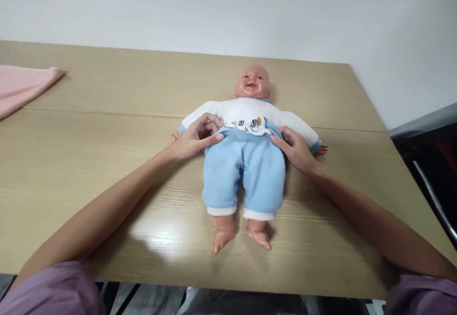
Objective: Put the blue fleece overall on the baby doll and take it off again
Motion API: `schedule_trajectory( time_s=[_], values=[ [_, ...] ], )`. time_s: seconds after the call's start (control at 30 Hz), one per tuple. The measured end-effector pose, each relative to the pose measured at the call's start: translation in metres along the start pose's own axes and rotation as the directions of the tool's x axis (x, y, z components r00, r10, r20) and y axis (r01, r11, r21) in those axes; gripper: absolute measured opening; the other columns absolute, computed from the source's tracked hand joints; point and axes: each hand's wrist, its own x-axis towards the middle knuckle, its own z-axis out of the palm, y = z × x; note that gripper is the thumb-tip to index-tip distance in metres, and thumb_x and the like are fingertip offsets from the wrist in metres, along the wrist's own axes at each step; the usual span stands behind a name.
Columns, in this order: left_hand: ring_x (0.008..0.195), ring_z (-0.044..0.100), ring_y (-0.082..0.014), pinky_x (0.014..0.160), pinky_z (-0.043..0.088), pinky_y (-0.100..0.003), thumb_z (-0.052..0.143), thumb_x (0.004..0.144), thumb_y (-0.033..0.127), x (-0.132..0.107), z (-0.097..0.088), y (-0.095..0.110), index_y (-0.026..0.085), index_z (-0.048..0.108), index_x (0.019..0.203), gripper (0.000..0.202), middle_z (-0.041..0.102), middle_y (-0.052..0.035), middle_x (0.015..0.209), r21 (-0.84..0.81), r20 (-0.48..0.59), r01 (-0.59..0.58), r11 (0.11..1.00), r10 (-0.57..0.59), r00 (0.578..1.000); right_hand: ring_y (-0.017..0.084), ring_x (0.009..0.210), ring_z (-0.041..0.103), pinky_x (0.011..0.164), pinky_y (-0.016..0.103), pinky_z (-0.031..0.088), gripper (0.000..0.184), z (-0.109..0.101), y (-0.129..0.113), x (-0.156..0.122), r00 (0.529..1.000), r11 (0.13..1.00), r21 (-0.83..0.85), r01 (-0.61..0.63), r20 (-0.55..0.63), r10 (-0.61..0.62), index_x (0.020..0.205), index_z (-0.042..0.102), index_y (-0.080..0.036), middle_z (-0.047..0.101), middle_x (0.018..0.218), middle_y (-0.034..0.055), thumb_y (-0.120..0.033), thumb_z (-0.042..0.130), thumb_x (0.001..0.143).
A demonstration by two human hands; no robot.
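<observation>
A baby doll lies on its back, head toward the wall and bare feet toward me. It wears a white long-sleeved top with a printed animal face and light blue fuzzy pants with white cuffs. At the waist, my left hand pinches the pants' edge on the left side, thumb in front and fingers curled behind. My right hand grips the waistband on the other side in a similar pinch. The top's lower hem bunches up between both hands, and the print is partly folded.
The wooden table has a seam running across it behind the doll's arms. A pink cloth lies at the far left. White wall stands behind the table. A dark chair-like object with a metal bar is beyond the right edge.
</observation>
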Motion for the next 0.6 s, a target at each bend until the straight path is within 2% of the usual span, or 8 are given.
schedule_trajectory(
  time_s=[0.1, 0.17, 0.23, 0.3, 0.37, 0.47, 0.53, 0.6],
  values=[
    [0.086, 0.058, -0.0192, 0.077, 0.049, -0.031, 0.094, 0.107, 0.077, -0.008, -0.014, -0.006, 0.023, 0.069, 0.107, 0.06, 0.062, -0.0016, 0.096, 0.108, 0.114, -0.012, 0.994, 0.0, 0.993, 0.029, 0.102, 0.065, 0.099, 0.043, 0.057, 0.06, -0.004, 0.003, -0.014, 1.0, 1.0, 0.001, -0.004, -0.006, 0.004, 0.099, 0.075, -0.027, 0.072, 0.101, 0.0034, -0.085, 0.09, 0.104],
    [0.095, 0.063, -0.0225, 0.086, 0.055, -0.035, 0.089, 0.111, 0.076, -0.013, -0.021, -0.006, 0.022, 0.072, 0.104, 0.057, 0.066, -0.0041, 0.101, 0.18, 0.172, -0.056, 0.982, 0.024, 0.985, 0.031, 0.109, 0.069, 0.108, 0.044, 0.059, 0.051, -0.003, 0.001, -0.021, 0.998, 0.997, 0.056, -0.059, 0.002, 0.059, 0.103, 0.079, -0.028, 0.076, 0.107, 0.004, -0.076, 0.095, 0.103],
    [0.108, 0.067, -0.0275, 0.1, 0.059, -0.04, 0.087, 0.113, 0.076, -0.018, -0.023, -0.006, 0.023, 0.076, 0.106, 0.054, 0.072, -0.0071, 0.11, 0.196, 0.197, -0.085, 0.977, 0.045, 0.979, 0.033, 0.113, 0.073, 0.111, 0.047, 0.062, 0.045, 0.003, -0.001, -0.027, 0.984, 0.962, 0.21, -0.176, -0.002, 0.18, 0.108, 0.081, -0.029, 0.08, 0.11, 0.0043, -0.071, 0.096, 0.101],
    [0.117, 0.069, -0.0303, 0.107, 0.06, -0.042, 0.09, 0.11, 0.075, -0.023, -0.02, -0.008, 0.024, 0.079, 0.106, 0.053, 0.074, -0.0089, 0.118, 0.15, 0.183, -0.065, 0.987, 0.037, 0.982, 0.037, 0.12, 0.078, 0.114, 0.051, 0.066, 0.045, 0.013, -0.002, -0.03, 0.953, 0.869, 0.409, -0.277, 0.001, 0.304, 0.114, 0.082, -0.032, 0.086, 0.115, 0.0045, -0.071, 0.097, 0.097],
    [0.107, 0.068, -0.0273, 0.097, 0.06, -0.038, 0.092, 0.108, 0.075, -0.027, -0.011, -0.011, 0.023, 0.078, 0.105, 0.054, 0.072, -0.007, 0.112, 0.024, 0.123, 0.024, 0.999, -0.027, 0.992, 0.041, 0.134, 0.08, 0.12, 0.057, 0.068, 0.051, 0.022, -0.002, -0.032, 0.929, 0.779, 0.544, -0.313, 0.006, 0.369, 0.125, 0.083, -0.036, 0.09, 0.127, 0.0047, -0.075, 0.097, 0.096],
    [0.083, 0.057, -0.0198, 0.075, 0.05, -0.031, 0.091, 0.109, 0.075, -0.032, 0.005, -0.018, 0.024, 0.07, 0.105, 0.056, 0.062, -0.001, 0.094, -0.21, 0.024, 0.137, 0.968, -0.135, 0.991, 0.043, 0.146, 0.08, 0.124, 0.061, 0.068, 0.059, 0.029, -0.003, -0.031, 0.927, 0.745, 0.586, -0.319, 0.027, 0.375, 0.134, 0.083, -0.037, 0.09, 0.139, 0.0053, -0.081, 0.094, 0.096],
    [0.077, 0.051, -0.0179, 0.07, 0.046, -0.03, 0.09, 0.111, 0.076, -0.033, 0.013, -0.02, 0.025, 0.064, 0.105, 0.057, 0.057, 0.0013, 0.09, -0.235, -0.048, 0.118, 0.965, -0.133, 0.99, 0.042, 0.14, 0.081, 0.118, 0.059, 0.07, 0.06, 0.026, -0.003, -0.028, 0.933, 0.762, 0.567, -0.315, 0.035, 0.359, 0.132, 0.082, -0.037, 0.09, 0.135, 0.0059, -0.084, 0.093, 0.097],
    [0.076, 0.05, -0.0179, 0.07, 0.045, -0.03, 0.088, 0.113, 0.076, -0.033, 0.014, -0.02, 0.026, 0.061, 0.107, 0.058, 0.055, 0.0019, 0.09, -0.152, -0.1, 0.072, 0.986, -0.088, 0.991, 0.038, 0.123, 0.082, 0.106, 0.053, 0.071, 0.057, 0.019, -0.001, -0.026, 0.937, 0.803, 0.509, -0.31, 0.021, 0.348, 0.126, 0.08, -0.036, 0.087, 0.121, 0.0051, -0.082, 0.094, 0.097]
  ],
)
